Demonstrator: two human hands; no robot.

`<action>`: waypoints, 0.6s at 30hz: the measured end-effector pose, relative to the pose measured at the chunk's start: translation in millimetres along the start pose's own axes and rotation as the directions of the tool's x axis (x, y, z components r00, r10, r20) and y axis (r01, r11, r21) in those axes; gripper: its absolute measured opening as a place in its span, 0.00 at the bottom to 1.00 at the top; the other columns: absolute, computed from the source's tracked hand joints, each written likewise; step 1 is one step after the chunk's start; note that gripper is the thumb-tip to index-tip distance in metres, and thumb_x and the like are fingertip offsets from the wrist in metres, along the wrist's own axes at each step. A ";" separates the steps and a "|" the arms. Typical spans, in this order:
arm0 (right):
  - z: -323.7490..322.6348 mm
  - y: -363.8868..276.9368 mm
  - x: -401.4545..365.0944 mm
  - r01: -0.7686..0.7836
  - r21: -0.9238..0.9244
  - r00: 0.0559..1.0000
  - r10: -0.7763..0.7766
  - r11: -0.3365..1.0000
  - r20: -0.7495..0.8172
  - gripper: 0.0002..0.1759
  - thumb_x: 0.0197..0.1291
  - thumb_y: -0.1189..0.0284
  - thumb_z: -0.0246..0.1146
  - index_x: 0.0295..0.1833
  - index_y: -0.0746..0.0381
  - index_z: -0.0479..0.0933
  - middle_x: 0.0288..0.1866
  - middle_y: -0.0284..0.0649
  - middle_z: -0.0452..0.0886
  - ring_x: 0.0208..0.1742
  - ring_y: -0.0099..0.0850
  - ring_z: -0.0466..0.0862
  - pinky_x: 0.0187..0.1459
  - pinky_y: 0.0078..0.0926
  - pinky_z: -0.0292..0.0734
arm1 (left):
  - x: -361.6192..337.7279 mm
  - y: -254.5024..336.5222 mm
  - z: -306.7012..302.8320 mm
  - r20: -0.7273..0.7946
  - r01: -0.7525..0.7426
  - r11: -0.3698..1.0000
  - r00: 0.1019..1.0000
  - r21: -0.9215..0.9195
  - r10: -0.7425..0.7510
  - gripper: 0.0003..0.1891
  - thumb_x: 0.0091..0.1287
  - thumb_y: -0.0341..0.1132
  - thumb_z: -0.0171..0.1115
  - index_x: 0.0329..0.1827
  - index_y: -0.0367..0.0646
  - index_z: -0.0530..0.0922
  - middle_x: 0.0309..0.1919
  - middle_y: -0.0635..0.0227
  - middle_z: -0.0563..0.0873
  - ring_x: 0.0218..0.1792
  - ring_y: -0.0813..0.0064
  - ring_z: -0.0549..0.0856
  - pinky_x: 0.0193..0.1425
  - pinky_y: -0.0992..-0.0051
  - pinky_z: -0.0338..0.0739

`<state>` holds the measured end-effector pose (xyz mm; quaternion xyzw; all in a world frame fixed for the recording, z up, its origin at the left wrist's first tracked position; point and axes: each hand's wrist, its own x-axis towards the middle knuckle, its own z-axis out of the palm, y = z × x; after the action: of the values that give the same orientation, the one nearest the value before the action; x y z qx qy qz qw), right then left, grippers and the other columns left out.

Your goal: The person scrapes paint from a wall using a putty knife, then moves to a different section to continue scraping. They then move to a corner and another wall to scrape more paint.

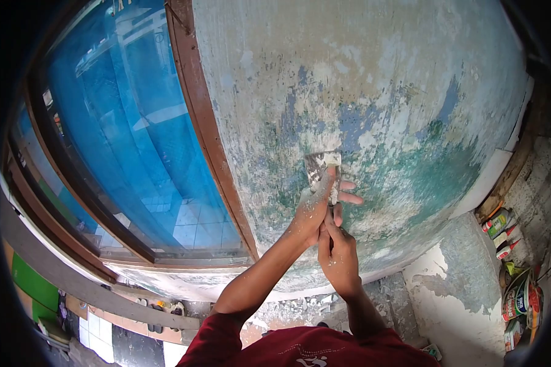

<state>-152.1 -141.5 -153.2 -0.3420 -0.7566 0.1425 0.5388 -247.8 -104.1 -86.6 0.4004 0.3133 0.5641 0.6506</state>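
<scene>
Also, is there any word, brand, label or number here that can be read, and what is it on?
None reads surely.
Container at right: bold lettering, too warped to read.
Bottles above it: labels too small.
Red shirt: white print, too small.
Window, top edge: letter-like marks, cut off.

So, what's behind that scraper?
The wall, with patchy green, bluish and whitish paint visible around the scraper. The spot directly behind the blade is covered, and the left hand hides more, so their condition can't be seen.
</scene>
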 end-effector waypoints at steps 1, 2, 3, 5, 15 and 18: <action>-1.0 -3.3 3.6 -0.008 0.018 1.000 0.008 1.000 0.002 0.23 0.63 0.81 0.52 0.65 0.64 0.67 0.26 0.54 0.75 0.24 0.41 0.79 0.28 0.28 0.71 | -1.8 2.2 2.1 -0.001 0.024 1.000 1.000 -0.010 -0.024 0.33 0.69 0.61 0.47 0.51 0.33 0.71 0.36 0.53 0.84 0.11 0.84 0.70 0.11 0.84 0.67; -3.4 -5.5 7.0 -0.019 0.035 1.000 0.019 0.999 0.006 0.23 0.63 0.81 0.52 0.65 0.64 0.67 0.26 0.54 0.75 0.24 0.41 0.79 0.28 0.27 0.71 | -1.4 5.0 4.0 -0.003 0.022 1.000 1.000 -0.013 -0.022 0.33 0.68 0.61 0.47 0.51 0.33 0.71 0.36 0.53 0.84 0.11 0.85 0.69 0.11 0.84 0.65; -6.6 -10.2 12.3 -0.031 0.050 0.999 0.031 0.998 0.009 0.23 0.63 0.81 0.52 0.65 0.64 0.67 0.26 0.54 0.75 0.24 0.42 0.80 0.28 0.27 0.71 | 0.0 9.2 5.7 0.000 -0.006 1.000 1.000 0.005 0.006 0.33 0.68 0.61 0.47 0.51 0.33 0.71 0.36 0.53 0.84 0.11 0.85 0.69 0.11 0.84 0.64; -11.9 -19.3 21.3 -0.099 0.056 0.994 0.096 0.994 0.048 0.23 0.61 0.81 0.53 0.64 0.63 0.68 0.28 0.57 0.76 0.29 0.49 0.80 0.29 0.35 0.72 | 0.0 19.7 10.8 0.007 -0.056 0.998 0.998 0.040 0.056 0.33 0.68 0.62 0.47 0.51 0.33 0.71 0.36 0.53 0.84 0.12 0.85 0.68 0.12 0.84 0.63; -5.4 -11.0 7.8 -0.047 0.045 0.999 0.046 0.998 0.022 0.21 0.63 0.81 0.52 0.62 0.65 0.69 0.25 0.57 0.74 0.26 0.48 0.80 0.27 0.30 0.71 | -0.7 1.2 0.2 -0.005 -0.030 0.999 1.000 -0.040 0.029 0.31 0.69 0.60 0.48 0.47 0.33 0.74 0.33 0.54 0.84 0.11 0.84 0.69 0.11 0.84 0.64; -13.2 -20.5 23.8 -0.026 0.014 0.999 0.026 1.000 0.027 0.21 0.63 0.81 0.52 0.62 0.65 0.69 0.26 0.57 0.75 0.27 0.49 0.80 0.28 0.31 0.71 | -0.9 20.5 11.8 -0.009 -0.057 0.998 0.998 -0.019 0.057 0.31 0.69 0.60 0.48 0.47 0.33 0.74 0.32 0.54 0.84 0.11 0.84 0.69 0.11 0.84 0.64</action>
<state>-151.9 -142.4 -119.2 -0.3461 -0.7582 0.1595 0.5291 -247.7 -106.0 -63.0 0.4005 0.2990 0.5871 0.6368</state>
